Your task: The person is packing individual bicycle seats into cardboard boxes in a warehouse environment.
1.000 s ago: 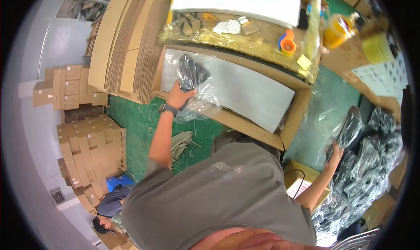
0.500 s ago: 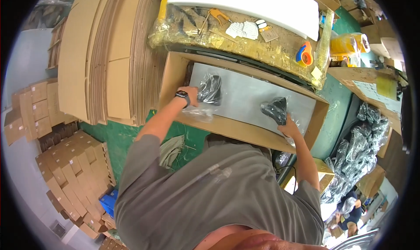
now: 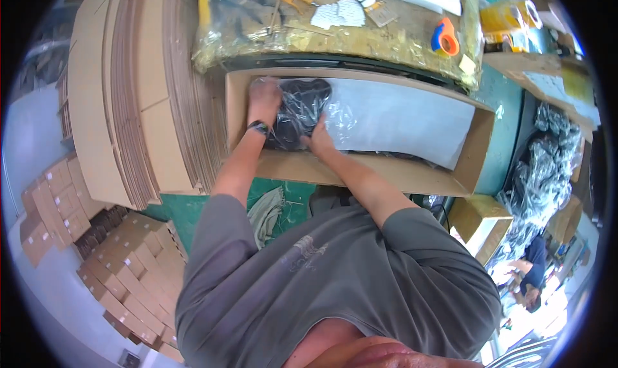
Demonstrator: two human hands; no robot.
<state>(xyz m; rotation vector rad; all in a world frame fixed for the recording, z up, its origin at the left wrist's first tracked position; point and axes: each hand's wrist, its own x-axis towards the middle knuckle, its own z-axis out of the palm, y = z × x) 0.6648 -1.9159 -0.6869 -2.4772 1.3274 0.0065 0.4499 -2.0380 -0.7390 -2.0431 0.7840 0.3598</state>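
A long open cardboard box (image 3: 473,148) lies in front of me with a flat grey-white sheet (image 3: 399,120) in it. At the box's left end are black shaped parts in clear plastic wrap (image 3: 302,104), lying side by side; how many cannot be told. My right hand (image 3: 320,138) grips the near right edge of these parts, thumb toward me. Against their left side, by the box's end wall, is my left hand (image 3: 264,101), wearing a dark watch. Its fingers are blurred and partly hidden by plastic.
Behind the box stands a tape-covered workbench (image 3: 360,43) with an orange-and-blue tape dispenser (image 3: 445,38), white labels (image 3: 339,14) and an orange-handled tool (image 3: 295,0). Flat cardboard stacks (image 3: 141,91) rise at left. Plastic-wrapped black items (image 3: 547,162) and another person (image 3: 533,274) are at right.
My right hand has carried its black wrapped part leftward to the one at the box's left end. My left hand has shifted to the far left corner. The view has moved slightly.
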